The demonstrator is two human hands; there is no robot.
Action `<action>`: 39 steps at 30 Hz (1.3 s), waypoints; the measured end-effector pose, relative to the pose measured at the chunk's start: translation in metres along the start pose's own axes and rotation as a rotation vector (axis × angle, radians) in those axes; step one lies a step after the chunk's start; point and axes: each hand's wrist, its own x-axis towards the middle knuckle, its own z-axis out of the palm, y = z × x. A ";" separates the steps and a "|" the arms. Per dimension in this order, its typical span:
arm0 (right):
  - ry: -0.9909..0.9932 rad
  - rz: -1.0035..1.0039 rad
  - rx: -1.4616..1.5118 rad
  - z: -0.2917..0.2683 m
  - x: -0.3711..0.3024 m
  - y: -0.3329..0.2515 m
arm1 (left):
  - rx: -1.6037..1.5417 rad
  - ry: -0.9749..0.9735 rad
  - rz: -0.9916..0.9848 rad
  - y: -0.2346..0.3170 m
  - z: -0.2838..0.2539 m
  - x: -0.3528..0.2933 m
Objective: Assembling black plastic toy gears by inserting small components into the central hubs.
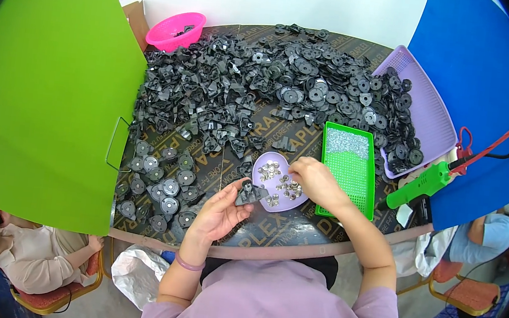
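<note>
My left hand [221, 214] holds a small black plastic part [251, 194] between thumb and fingers, just left of a lilac dish [275, 207]. In the dish lie small shiny metal pieces [269, 171], spread in loose groups. Over the dish's right side, my right hand [316, 181] reaches in with its fingers pinched together. What sits between those fingertips, if anything, is too small to make out.
Black plastic parts [200, 85] and round black discs [317, 94] heap across the table's back. Finished-looking round pieces [171, 187] lie front left. A green basket [361, 217] holds small silvery bits. Beyond are a purple basket [435, 122], green power screwdriver [419, 185] and pink basket [174, 42].
</note>
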 end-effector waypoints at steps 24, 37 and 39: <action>-0.068 -0.192 -0.240 0.006 0.005 0.006 | -0.077 -0.046 -0.013 -0.005 0.003 0.003; -0.082 0.033 0.723 -0.025 0.006 -0.047 | 0.007 -0.006 0.038 -0.016 0.013 0.011; -0.093 -0.040 0.686 -0.028 0.005 -0.055 | 0.007 -0.035 0.037 -0.019 0.015 0.015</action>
